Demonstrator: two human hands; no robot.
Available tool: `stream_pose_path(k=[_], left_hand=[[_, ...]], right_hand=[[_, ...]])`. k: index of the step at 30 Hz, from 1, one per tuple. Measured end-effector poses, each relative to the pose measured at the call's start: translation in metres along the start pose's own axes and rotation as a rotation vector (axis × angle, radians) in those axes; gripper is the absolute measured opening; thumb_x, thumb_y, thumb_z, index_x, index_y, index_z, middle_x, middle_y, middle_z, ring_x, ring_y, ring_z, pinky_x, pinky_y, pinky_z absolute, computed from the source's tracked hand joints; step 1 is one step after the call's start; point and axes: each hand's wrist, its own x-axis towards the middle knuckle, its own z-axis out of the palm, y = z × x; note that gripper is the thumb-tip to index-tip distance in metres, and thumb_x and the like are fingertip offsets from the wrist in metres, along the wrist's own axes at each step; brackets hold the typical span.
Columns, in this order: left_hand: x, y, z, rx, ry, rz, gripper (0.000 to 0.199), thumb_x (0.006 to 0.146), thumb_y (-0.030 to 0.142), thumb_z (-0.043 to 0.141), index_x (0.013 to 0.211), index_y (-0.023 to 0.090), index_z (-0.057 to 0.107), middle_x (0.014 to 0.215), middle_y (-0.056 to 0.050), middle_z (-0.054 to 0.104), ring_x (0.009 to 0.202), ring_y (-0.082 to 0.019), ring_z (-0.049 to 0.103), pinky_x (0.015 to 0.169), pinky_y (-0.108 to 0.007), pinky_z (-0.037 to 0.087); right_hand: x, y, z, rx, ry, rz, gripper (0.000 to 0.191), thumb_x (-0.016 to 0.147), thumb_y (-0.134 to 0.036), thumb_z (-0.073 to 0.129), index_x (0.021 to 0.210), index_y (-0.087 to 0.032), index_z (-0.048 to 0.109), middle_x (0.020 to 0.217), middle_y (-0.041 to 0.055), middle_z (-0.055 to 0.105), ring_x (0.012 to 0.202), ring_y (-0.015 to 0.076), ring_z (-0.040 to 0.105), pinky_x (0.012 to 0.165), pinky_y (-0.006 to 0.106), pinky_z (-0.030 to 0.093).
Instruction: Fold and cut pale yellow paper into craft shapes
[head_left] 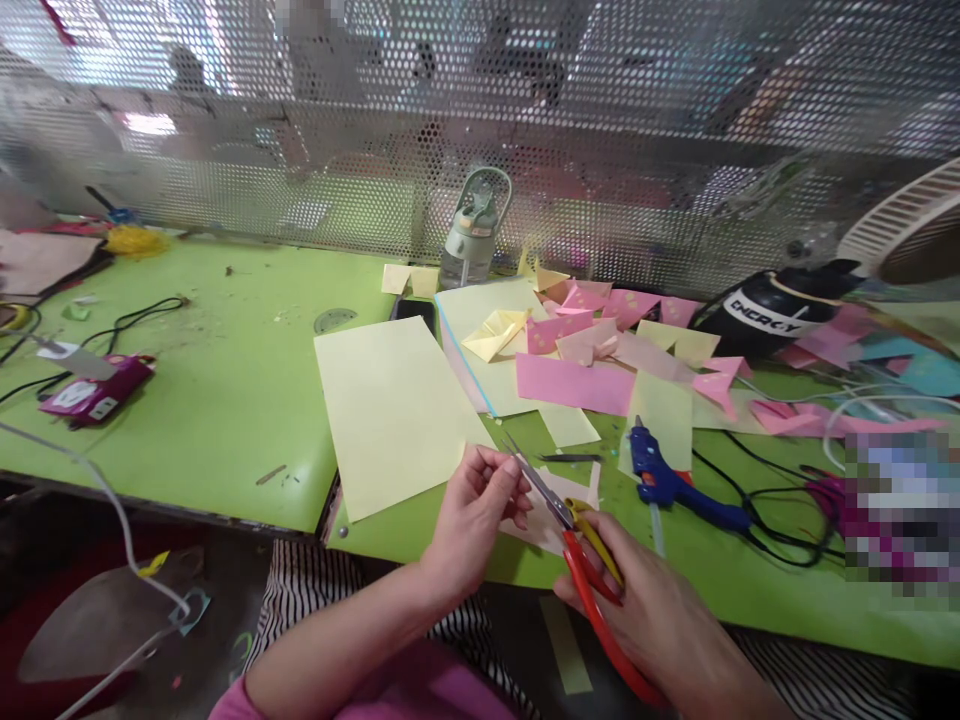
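My right hand (pixel 652 600) grips a pair of scissors (pixel 553 503) by their red and yellow handles, blades pointing up and to the left. At the blade tips my left hand (pixel 476 505) is closed in a pinch; whatever lies between its fingers is too small to make out. A large pale yellow sheet of paper (pixel 397 410) lies just left of that hand. Under and behind the scissors are pale paper scraps (pixel 536 530), and a dark slim tool, perhaps tweezers (pixel 571 458), rests beyond the blades.
A blue glue gun (pixel 660 470) with a black cord lies to the right. Pink cut papers (pixel 574 382) are heaped behind, near a water bottle (pixel 472 235) and a black container marked ENERGY (pixel 765 312). A purple power strip (pixel 97 390) sits far left. Perforated metal screen (pixel 360 130) backs the table.
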Motion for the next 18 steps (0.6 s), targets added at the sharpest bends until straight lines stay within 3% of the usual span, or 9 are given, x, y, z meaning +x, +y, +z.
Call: stream_pose_path(k=[4,8,11,18], left_hand=[[0.0,0.0,0.001,0.0,0.006,-0.007,0.045,0.075,0.055,0.075,0.08,0.017,0.052,0.07,0.003,0.057,0.059,-0.007,0.052,0.055,-0.02,0.042],[0.001,0.001,0.0,0.01,0.013,-0.012,0.044,0.075,0.054,0.075,0.079,0.017,0.053,0.07,0.003,0.057,0.058,-0.007,0.052,0.055,-0.019,0.042],[0.003,0.004,-0.002,0.0,0.018,-0.023,0.043,0.074,0.052,0.076,0.079,0.016,0.054,0.07,0.002,0.059,0.058,-0.006,0.053,0.053,-0.018,0.042],[0.005,0.006,-0.004,-0.087,0.012,-0.067,0.04,0.073,0.045,0.08,0.08,0.014,0.057,0.072,0.0,0.065,0.057,-0.005,0.056,0.053,-0.016,0.045]], right_hand=[[0.001,0.004,0.001,0.022,0.013,-0.042,0.036,0.076,-0.041,0.06,0.109,-0.027,0.057,0.085,0.0022,0.077,0.072,0.0236,0.073,0.063,0.028,0.053],[0.002,0.013,-0.001,-0.025,0.058,-0.065,0.037,0.074,-0.051,0.06,0.101,-0.027,0.061,0.075,-0.0002,0.075,0.067,0.0242,0.07,0.059,0.029,0.051],[0.002,0.02,-0.003,-0.033,0.06,-0.059,0.033,0.072,-0.048,0.061,0.097,-0.027,0.061,0.076,-0.0009,0.074,0.068,0.0229,0.069,0.061,0.028,0.051],[-0.001,0.018,-0.005,-0.146,0.081,-0.018,0.048,0.069,-0.041,0.065,0.114,-0.027,0.059,0.084,0.0019,0.076,0.072,0.0248,0.071,0.062,0.03,0.051]])
